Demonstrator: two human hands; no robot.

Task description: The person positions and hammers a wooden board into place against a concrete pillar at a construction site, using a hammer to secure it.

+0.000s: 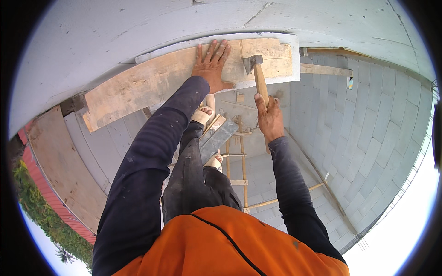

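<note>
My left hand (211,69) lies flat with fingers spread on a long wooden board (147,78), which is set against the pale wall. My right hand (270,118) is closed around the wooden handle of a hatchet (260,83). Its metal head has a flared side and a blunt side, and appears against the board's right part, to the right of my left hand. I cannot tell whether it touches the wood. A white slab (295,57) shows behind the board, along its upper edge and right end.
My sandalled feet stand far below by a narrow plank (217,138). A wooden pole ladder or scaffold (244,175) rises nearby. Grey block walls (363,115) enclose the drop on the right. A wide wooden panel (64,161) and red corrugated sheeting (55,202) are at the left.
</note>
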